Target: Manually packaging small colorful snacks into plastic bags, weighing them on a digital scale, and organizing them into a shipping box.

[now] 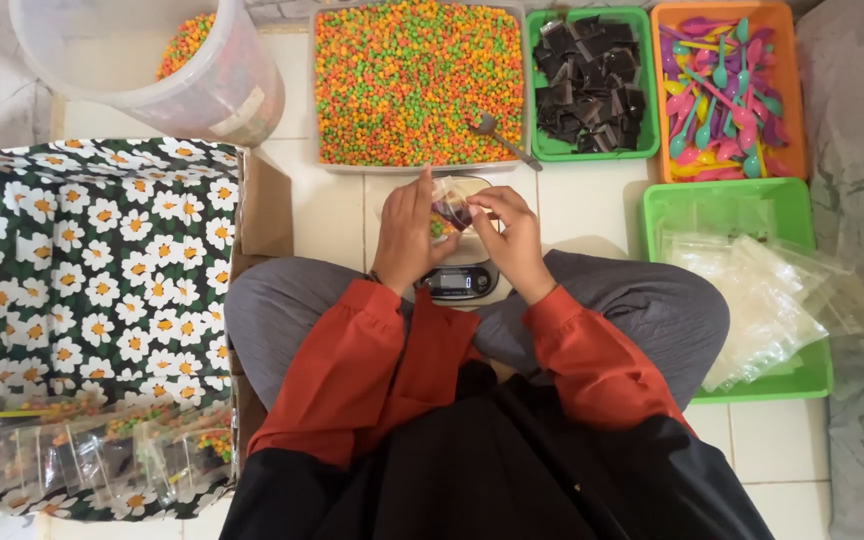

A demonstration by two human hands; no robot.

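head view: person seated cross-legged on a tiled floor, red sleeves. left hand [407, 238] and right hand [514, 240] are drawn together, both pinching the small clear bag [449, 212], which holds a bit of coloured candy and something dark. the bag sits between the fingertips of both hands, just above the small digital scale [460, 280], whose platform is partly hidden by the hands. cannot tell whether the bag's mouth is sealed.

surroundings: tray of coloured pellets [417, 80] directly ahead with a metal spoon [500, 135] lying at its near edge; green tray of dark sachets [592, 85] beside it; orange tray of plastic spoons [727, 95] further right; green tray of empty clear bags [742, 280] near the right knee. a clear tub [152, 60] stands far left; a flowered cloth [92, 300] lies to the left, with filled bags [102, 450] at its near end.

risk, as a judgement: grip is fingertip only at the bag's upper part; if the mouth is open, a tilt could spill pellets onto the scale or floor. uneven pinching could leave the closure partly open.
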